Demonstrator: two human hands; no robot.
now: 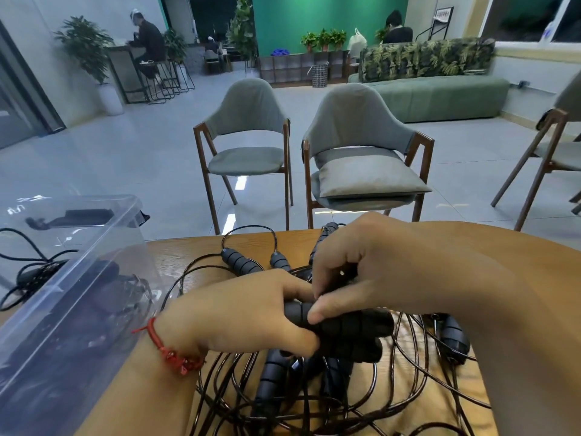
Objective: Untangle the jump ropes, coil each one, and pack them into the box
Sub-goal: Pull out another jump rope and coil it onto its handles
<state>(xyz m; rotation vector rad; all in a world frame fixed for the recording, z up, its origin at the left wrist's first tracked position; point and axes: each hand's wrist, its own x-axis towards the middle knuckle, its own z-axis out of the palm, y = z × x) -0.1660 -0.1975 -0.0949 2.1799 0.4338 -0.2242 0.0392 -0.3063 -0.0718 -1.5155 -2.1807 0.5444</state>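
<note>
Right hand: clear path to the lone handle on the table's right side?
Probably, once it lets go: the right hand pinches the held handle that the left hand grips. The lone handle lies uncovered on the table, only cords around it.

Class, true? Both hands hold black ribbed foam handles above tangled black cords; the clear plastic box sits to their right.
No: the head view shows the clear plastic box left of the left hand and right hand; rest holds.
</note>
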